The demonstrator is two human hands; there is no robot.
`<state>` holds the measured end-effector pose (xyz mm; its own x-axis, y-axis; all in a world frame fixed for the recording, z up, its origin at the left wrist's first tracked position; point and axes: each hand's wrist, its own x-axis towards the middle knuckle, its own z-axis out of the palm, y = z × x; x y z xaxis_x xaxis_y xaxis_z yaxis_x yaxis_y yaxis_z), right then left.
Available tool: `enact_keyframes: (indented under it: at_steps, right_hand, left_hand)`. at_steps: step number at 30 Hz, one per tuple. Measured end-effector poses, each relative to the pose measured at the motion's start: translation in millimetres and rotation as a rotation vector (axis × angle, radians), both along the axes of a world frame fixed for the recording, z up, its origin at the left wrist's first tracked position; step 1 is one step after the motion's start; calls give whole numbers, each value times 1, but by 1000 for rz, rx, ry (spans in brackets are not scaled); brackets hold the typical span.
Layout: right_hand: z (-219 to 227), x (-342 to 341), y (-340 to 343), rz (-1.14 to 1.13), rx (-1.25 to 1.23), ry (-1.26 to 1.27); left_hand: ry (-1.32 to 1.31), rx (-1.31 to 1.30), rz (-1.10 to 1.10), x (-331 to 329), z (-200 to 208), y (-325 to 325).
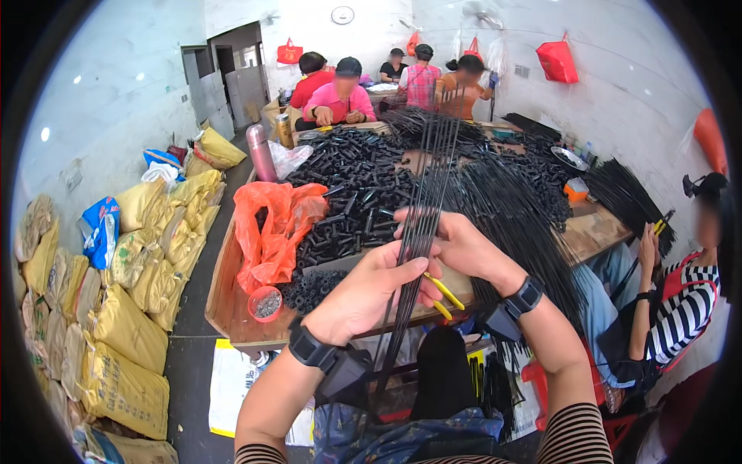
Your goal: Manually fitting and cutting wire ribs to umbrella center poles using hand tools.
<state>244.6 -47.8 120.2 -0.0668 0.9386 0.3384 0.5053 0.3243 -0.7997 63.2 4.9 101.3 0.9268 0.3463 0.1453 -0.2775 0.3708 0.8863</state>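
Black, thin and straight: gripped a bundle of near-upright rods (420, 232) in the left hand (377, 280), with thumb across the front; curved the right hand (470, 244) behind them, whether gripping impossible to tell.

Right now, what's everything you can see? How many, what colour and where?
Rod bundle: one, black, in the left hand
Hand tool: one, yellow handles, by the hands, head hidden
Loose rods: many, black, table's right side
Short parts: many, black, mid-table
Plastic bag: one, orange-red, table's left side
Small tub: one, red, table's near-left corner
Flasks: two, pink and gold, table's far-left edge
Table: one, brown, centre
Sacks: many, mostly yellow, floor at left
Clock: one, white, far wall
Hanging bags: several, red, walls
Co-workers: at least six, mixed clothing, far side and right
Wristbands: two, black, on wrists
Left hand: one, bare, centre
Right hand: one, bare, at the rods, grip partly hidden
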Motion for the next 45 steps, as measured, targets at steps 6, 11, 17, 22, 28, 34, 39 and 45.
enact_keyframes:
  at_steps: [6,11,17,22,28,34,39,45]
  right_hand:
    - [2,-3,14,286,16,-192]
    - [6,-9,17,310,-69,-197]
    - [2,-24,22,247,55,-227]
    - [6,-26,28,271,58,-103]
    - [16,-32,32,128,94,-155]
    - [4,-30,37,220,103,-76]
    - [4,-32,36,256,187,22]
    - [-2,-24,34,261,199,-207]
  left_hand:
    - [79,-141,-178,-23,7,15]
    - [44,-107,-145,-31,3,19]
    - [69,-84,-150,-36,1,26]
    - [85,-61,-129,-36,14,27]
    - [103,-70,-50,-41,29,35]
    - [140,-63,-91,-39,31,35]
    - [155,77,-71,-38,34,33]
    - [158,43,-129,-36,28,29]
